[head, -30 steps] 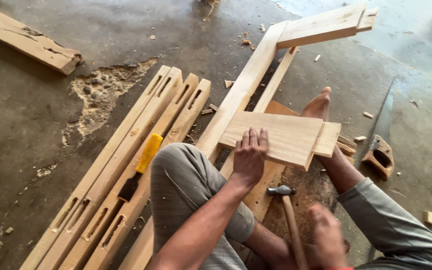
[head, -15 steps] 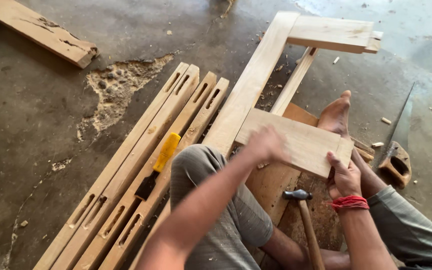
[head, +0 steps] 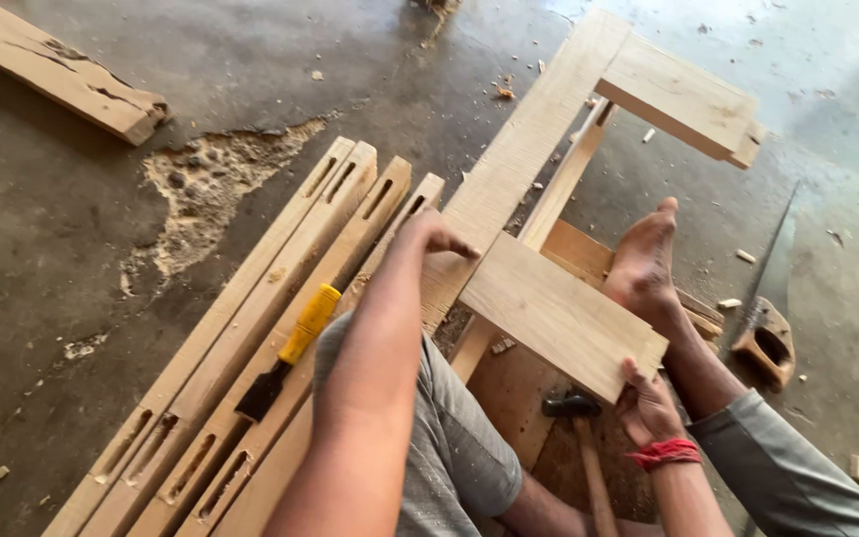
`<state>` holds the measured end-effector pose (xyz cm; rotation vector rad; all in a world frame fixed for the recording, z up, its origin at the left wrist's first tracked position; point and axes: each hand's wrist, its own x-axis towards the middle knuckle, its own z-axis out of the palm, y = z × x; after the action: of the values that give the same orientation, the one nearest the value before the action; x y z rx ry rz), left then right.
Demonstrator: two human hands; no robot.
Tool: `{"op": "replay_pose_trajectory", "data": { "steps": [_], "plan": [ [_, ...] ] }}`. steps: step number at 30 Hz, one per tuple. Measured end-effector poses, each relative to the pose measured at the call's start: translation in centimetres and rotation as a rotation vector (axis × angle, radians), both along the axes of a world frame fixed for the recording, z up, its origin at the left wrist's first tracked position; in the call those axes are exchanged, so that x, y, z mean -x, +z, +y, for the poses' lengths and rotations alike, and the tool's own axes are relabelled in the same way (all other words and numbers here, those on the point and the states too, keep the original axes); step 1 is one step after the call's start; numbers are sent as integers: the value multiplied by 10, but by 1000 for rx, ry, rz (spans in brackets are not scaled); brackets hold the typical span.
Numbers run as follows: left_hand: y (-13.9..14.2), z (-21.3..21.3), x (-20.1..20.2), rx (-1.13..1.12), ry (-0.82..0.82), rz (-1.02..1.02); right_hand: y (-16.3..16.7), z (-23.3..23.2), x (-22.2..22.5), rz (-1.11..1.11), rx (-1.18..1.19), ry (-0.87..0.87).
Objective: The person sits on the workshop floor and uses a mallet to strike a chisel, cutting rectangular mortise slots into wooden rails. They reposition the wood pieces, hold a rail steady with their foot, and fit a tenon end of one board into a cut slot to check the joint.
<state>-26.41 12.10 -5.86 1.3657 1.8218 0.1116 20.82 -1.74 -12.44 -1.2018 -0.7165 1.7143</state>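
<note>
**Seating a short board into a long rail**

You are gripping the near end of the short board (head: 559, 313) with your right hand (head: 648, 408); your left hand (head: 434, 237) is grasping its far end at the long rail (head: 524, 149). Keep it square, your foot (head: 643, 264) bracing. Hammer (head: 579, 438) is lying below; chisel (head: 290, 348) is resting on the mortised rails (head: 251, 328).

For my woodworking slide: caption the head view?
Seated on concrete, left hand and right hand fit a short board against a long rail.
</note>
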Motion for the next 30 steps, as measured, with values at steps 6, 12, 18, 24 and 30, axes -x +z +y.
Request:
{"op": "replay_pose_trajectory", "data": {
  "steps": [6,12,18,24,30],
  "plan": [
    [-5,-10,-15,23,27,30,16,4,6,-74,122,9],
    [-1,-27,-21,-84,115,49,37,-9,13,-135,171,-16],
    [-18,-26,-21,-184,222,-261,48,-16,11,-210,153,-82],
    [-20,-26,-21,-152,225,-157,39,-13,6,-180,168,-43],
    [-8,-30,-31,-107,175,-12,1,-10,-14,-134,190,19]
  ]
}}
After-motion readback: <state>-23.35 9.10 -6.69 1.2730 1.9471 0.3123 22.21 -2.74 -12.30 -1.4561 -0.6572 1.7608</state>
